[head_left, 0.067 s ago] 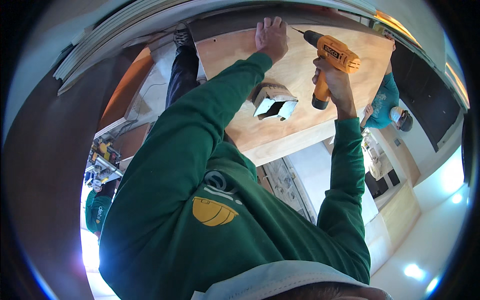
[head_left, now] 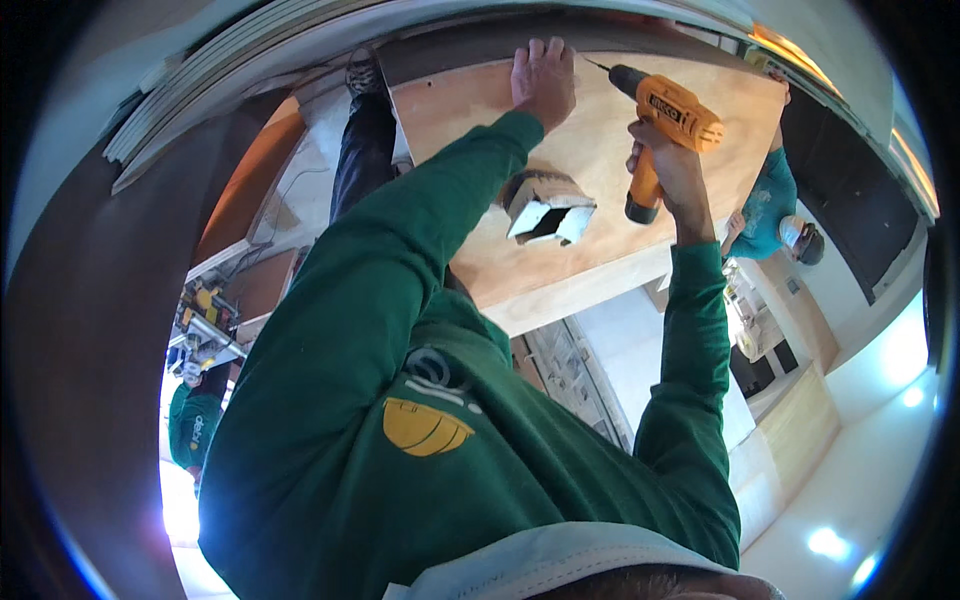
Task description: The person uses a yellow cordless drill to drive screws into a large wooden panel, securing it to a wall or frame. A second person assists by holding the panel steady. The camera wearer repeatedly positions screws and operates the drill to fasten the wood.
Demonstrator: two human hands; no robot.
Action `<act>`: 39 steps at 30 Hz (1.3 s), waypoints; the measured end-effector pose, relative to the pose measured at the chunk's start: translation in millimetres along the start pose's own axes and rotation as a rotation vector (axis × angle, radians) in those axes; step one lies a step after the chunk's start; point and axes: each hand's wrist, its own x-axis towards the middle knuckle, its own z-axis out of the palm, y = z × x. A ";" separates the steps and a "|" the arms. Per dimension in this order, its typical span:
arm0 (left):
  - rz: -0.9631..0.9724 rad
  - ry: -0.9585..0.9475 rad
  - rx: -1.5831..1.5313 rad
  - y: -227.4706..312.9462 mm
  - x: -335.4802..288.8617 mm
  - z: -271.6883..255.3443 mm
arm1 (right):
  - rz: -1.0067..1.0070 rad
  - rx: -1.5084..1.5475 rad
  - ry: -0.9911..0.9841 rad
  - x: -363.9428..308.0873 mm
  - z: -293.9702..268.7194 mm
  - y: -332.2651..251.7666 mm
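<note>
My right hand (head_left: 668,165) is wrapped around the handle of an orange cordless drill (head_left: 672,108). The drill's thin bit points to the far left and ends above the far part of a light plywood panel (head_left: 570,260), just right of my left hand (head_left: 543,88). That hand lies at the panel's far edge, with its fingers bent over the edge and their tips hidden. A small open cardboard box (head_left: 548,186) with white flaps rests on the panel, between my forearms.
A person in a teal shirt (head_left: 770,205) is at the panel's right end, hands on its edge. Another person (head_left: 193,425) stands far left beside a tool bench (head_left: 210,335). Someone's dark-trousered leg (head_left: 365,150) is left of the panel. Pale strips (head_left: 200,95) lie stacked at upper left.
Almost nothing differs. The drill and my right hand sit very slightly lower and to the right; my left hand keeps its place.
</note>
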 end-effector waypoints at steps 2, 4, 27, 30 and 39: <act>0.044 0.005 0.024 -8.9 -0.5 2.3 | -0.007 -0.021 0.034 -2.4 5.6 -4.7; 0.076 -0.029 0.079 -19.7 -2.6 -3.3 | -0.038 0.007 0.027 -2.0 6.9 -3.6; 0.139 0.141 0.001 -94.2 -55.0 -48.1 | -0.005 -0.118 0.098 -3.6 8.0 -9.5; 0.151 0.160 0.015 -95.7 -55.9 -46.4 | -0.032 -0.109 0.096 -4.4 11.6 -10.6; 0.133 0.124 -0.030 -92.7 -56.6 -53.2 | -0.021 -0.105 0.092 -3.5 8.3 -8.9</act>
